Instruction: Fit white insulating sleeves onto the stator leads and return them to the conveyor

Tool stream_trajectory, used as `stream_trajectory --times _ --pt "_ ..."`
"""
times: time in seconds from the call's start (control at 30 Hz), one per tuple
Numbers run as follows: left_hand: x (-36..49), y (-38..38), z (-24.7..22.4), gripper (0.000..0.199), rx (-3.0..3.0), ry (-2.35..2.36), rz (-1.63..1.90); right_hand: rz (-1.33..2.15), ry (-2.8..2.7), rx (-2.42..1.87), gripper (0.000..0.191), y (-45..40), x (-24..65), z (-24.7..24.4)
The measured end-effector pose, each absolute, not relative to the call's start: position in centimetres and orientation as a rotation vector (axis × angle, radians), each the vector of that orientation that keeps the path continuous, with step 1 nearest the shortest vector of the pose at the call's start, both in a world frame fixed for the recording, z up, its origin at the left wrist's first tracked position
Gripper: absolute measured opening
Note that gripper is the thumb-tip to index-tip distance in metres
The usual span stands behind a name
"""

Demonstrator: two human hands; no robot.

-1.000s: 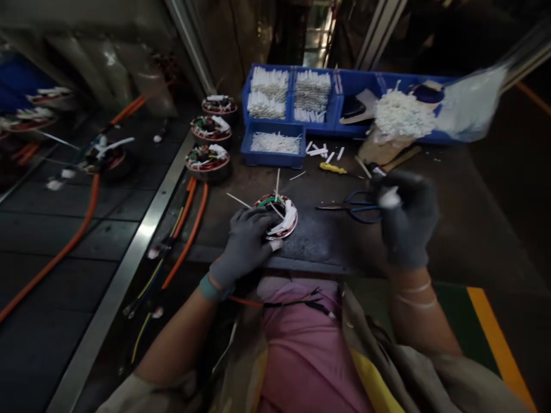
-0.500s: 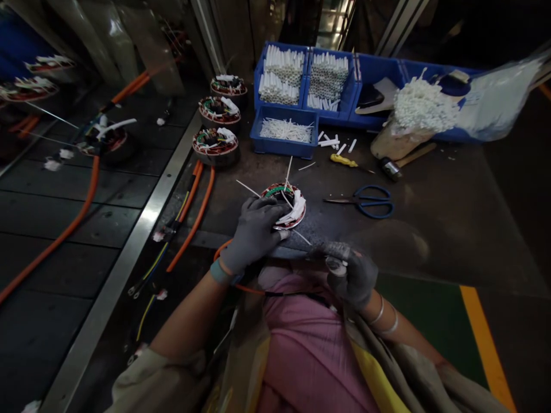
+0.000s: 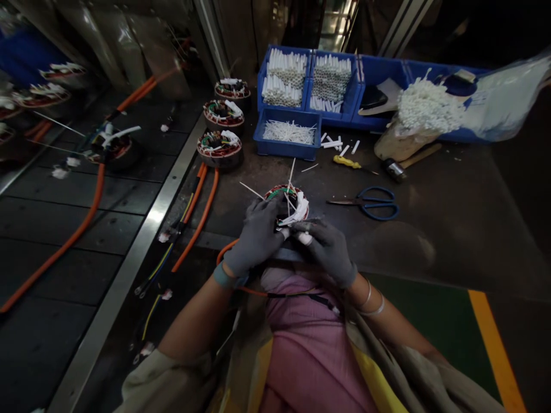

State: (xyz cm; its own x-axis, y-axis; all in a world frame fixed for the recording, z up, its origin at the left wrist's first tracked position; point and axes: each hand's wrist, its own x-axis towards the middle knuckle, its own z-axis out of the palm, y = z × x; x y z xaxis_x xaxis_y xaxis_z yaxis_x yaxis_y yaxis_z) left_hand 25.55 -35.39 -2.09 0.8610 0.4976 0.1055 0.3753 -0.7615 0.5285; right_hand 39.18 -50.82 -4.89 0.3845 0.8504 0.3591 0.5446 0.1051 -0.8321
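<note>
A small wound motor stator (image 3: 287, 198) with coloured windings, white wrapping and several thin white sleeves sticking up sits at the near edge of the dark metal bench (image 3: 434, 241). My left hand (image 3: 258, 238), in a grey glove, clasps it from the left and hides its near left side. My right hand (image 3: 322, 249), also gloved, presses in from the near right with closed fingers against the white-wrapped part. The two hands nearly meet at the stator's near edge. A loose white sleeve (image 3: 252, 190) lies beside it.
Three finished stators (image 3: 221, 148) stand to the left. Blue bins (image 3: 286, 132) of white sleeves, a sack of white pieces (image 3: 424, 115), a hammer (image 3: 394, 169), a yellow-handled screwdriver (image 3: 346, 163) and blue scissors (image 3: 370, 203) lie ahead. Orange cables (image 3: 202, 215) and a conveyor (image 3: 64, 229) run left.
My right hand has come in from the right, past the scissors, and now reaches the stator. My left hand stays on it. The view has shifted slightly.
</note>
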Motion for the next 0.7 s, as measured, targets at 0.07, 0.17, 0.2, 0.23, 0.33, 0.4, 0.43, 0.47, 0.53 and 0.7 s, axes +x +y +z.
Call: stream_trajectory --times 0.07,0.17,0.2,0.23,0.33,0.4,0.43,0.47,0.53,0.7 --pt "25.4 -35.2 -2.1 0.06 2.45 0.602 0.406 0.434 -1.114 -1.58 0.02 -50.7 39.2 -4.7" --pt "25.3 -35.1 -2.0 0.031 2.393 0.512 0.462 0.509 -0.951 -1.626 0.021 -50.7 39.1 -4.2" --pt "25.2 -35.1 -2.0 0.027 2.389 0.506 0.468 0.518 -0.931 -1.641 0.021 -50.6 39.0 -4.0" --pt "25.2 -35.1 -2.0 0.025 2.388 0.51 0.471 0.522 -0.926 -1.651 0.022 -50.5 38.9 -3.9" --pt "25.2 -35.2 -2.2 0.027 2.386 0.514 0.477 0.491 -0.972 -1.652 0.02 -50.2 38.8 -3.5" --pt "25.2 -35.1 -2.4 0.027 2.39 0.507 0.488 0.433 -1.034 -1.676 0.018 -50.0 38.7 -3.3" --pt "25.2 -35.1 -2.4 0.028 2.395 0.505 0.491 0.398 -1.066 -1.693 0.017 -49.8 38.7 -3.3" --pt "25.2 -35.0 -2.5 0.028 2.401 0.506 0.493 0.36 -1.098 -1.71 0.016 -49.8 38.7 -3.2" --pt "25.2 -35.0 -2.6 0.027 2.413 0.503 0.491 0.296 -1.167 -1.747 0.014 -49.6 38.7 -3.1" --pt "25.2 -35.0 -2.6 0.03 2.413 0.49 0.49 0.251 -1.295 -1.843 0.012 -49.5 38.8 -3.2"
